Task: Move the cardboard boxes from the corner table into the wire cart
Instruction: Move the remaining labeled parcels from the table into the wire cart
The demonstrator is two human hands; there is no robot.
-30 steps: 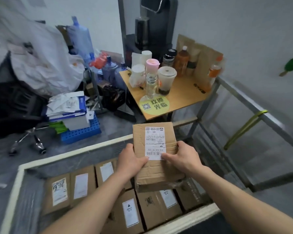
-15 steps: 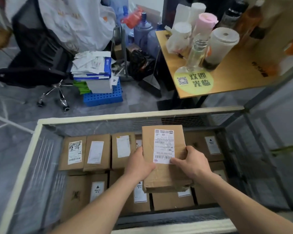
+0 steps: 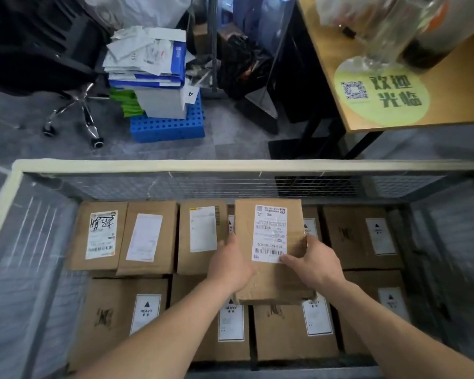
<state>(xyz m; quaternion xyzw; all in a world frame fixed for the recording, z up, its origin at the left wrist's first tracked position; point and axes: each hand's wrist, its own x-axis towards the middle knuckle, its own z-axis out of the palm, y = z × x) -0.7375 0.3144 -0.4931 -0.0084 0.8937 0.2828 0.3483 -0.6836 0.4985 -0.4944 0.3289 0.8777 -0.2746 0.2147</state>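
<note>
A brown cardboard box (image 3: 268, 214) with a white shipping label is held inside the wire cart (image 3: 230, 166), just above the boxes lying there. My left hand (image 3: 229, 265) grips its left edge and my right hand (image 3: 314, 262) grips its right edge, thumb on the label. Several cardboard boxes (image 3: 148, 236) with white labels fill the cart's floor in two rows. The wooden table (image 3: 449, 105) stands at the upper right behind the cart.
A glass bottle (image 3: 378, 42) and a dark cup stand on the table by a green round sticker (image 3: 381, 97). On the floor beyond the cart are a blue crate (image 3: 167, 127) stacked with papers, an office chair (image 3: 52, 64) and black bags.
My head has tilted down and I have leaned closer. Both hands have lowered the box from above the cart's rim down into the cart, close to the boxes inside.
</note>
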